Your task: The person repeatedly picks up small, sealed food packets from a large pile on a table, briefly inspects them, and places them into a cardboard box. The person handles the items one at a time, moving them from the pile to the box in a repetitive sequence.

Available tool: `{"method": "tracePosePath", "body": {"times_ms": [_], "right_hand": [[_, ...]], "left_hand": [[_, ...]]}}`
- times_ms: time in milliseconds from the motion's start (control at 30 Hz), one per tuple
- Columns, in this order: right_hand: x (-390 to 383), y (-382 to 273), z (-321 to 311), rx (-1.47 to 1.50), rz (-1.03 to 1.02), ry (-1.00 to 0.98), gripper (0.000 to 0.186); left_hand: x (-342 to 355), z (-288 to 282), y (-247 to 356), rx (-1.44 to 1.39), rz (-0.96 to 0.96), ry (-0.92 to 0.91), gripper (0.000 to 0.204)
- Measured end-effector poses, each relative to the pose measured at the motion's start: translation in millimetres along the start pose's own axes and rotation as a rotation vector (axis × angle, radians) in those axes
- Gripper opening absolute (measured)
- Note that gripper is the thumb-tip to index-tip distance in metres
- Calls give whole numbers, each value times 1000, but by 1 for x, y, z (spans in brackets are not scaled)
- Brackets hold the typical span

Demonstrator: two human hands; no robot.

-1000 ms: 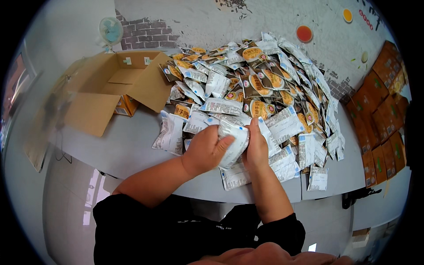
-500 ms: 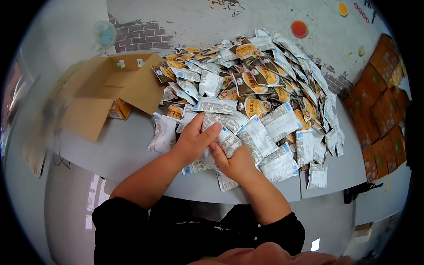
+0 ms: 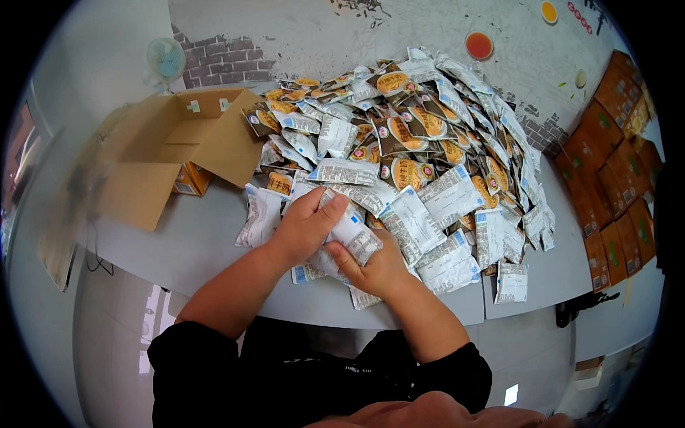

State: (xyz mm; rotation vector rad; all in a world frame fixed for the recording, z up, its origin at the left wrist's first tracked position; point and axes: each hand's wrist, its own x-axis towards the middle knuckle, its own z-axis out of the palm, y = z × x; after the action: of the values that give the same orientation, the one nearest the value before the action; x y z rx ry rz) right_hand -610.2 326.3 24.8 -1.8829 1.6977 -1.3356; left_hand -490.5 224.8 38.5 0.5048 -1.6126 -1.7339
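Close to the table's near edge [image 3: 214,264], both hands are closed around a small stack of white sachets [image 3: 349,239]: the left hand [image 3: 303,228] lies over the top with fingers curled down on it, the right hand [image 3: 374,267] cups it from beneath and behind. The step in hand looks like gathering and squaring up a bundle of packets; the next move would call for keeping the slippery stack pinched flat so none slide out. The stack sits between the two palms, just above the tabletop. Beyond it spreads a large heap of loose packets [image 3: 428,143], white and orange-brown. Farther left stands an open cardboard box [image 3: 178,153], and brown cartons [image 3: 617,164] line the far right.
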Motion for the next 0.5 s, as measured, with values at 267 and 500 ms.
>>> {"method": "tracePosePath", "body": {"times_ms": [267,500], "right_hand": [[2,-4,7,158,-123,117,26],[1,1,1,-47,-118,23,24]], "left_hand": [[10,-22,-4,-321,-220,-54,43],[4,-9,-8,164,73,85,28]]}}
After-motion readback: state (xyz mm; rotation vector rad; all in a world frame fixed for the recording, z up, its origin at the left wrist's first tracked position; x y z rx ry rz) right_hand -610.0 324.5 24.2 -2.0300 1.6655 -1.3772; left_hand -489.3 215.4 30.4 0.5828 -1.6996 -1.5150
